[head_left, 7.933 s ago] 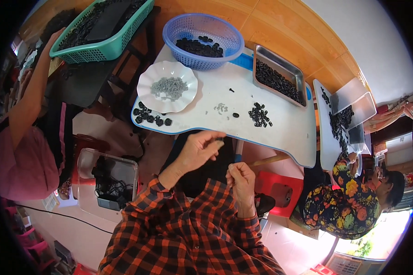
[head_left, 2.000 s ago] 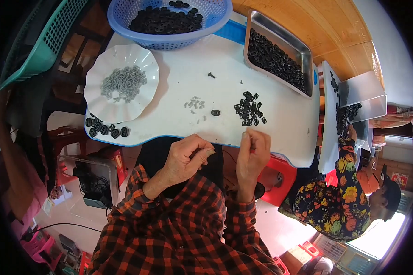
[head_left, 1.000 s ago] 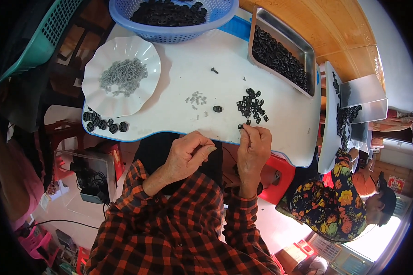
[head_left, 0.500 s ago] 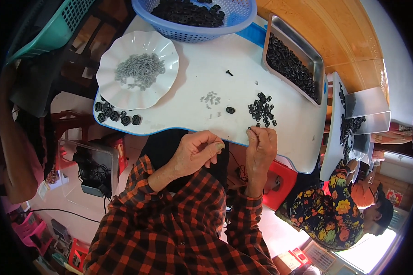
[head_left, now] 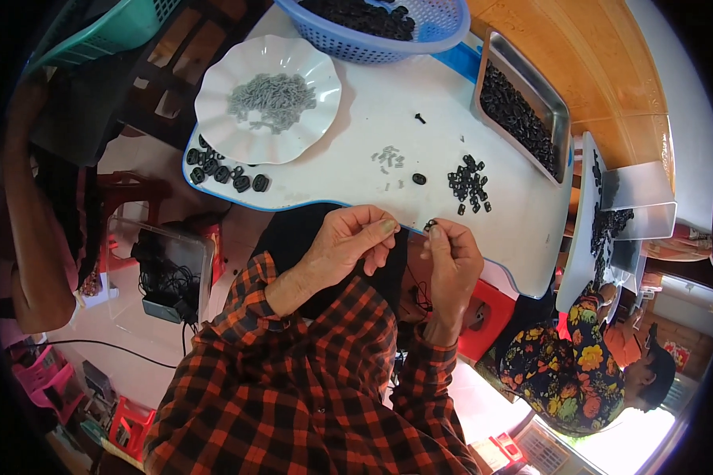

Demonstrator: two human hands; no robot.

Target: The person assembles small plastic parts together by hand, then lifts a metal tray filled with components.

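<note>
Between thumb and forefinger my right hand (head_left: 455,252) pinches a small black plastic piece (head_left: 429,226), just off the table's near edge. My left hand (head_left: 348,240) is closed in a pinch beside it, and what its fingertips hold is too small to make out. Beyond the right hand lies a pile of small black pieces (head_left: 469,184) with holes. One black oval part (head_left: 419,179) rests alone left of that pile, next to a few tiny clear-grey pieces (head_left: 388,157). Several larger black oval parts (head_left: 241,183) sit at the table's left edge.
A scalloped white plate (head_left: 214,119) holds many grey pieces. Behind it stands a blue basket (head_left: 356,49) of black parts, and at the right a metal tray (head_left: 563,119) of black parts. One black screw-shaped piece (head_left: 420,118) lies mid-table. Another person (head_left: 566,364) sits at the right.
My right hand has come away from the pile's near side with a small black piece in its fingertips. My left hand keeps its pinch. The whole view has shifted slightly.
</note>
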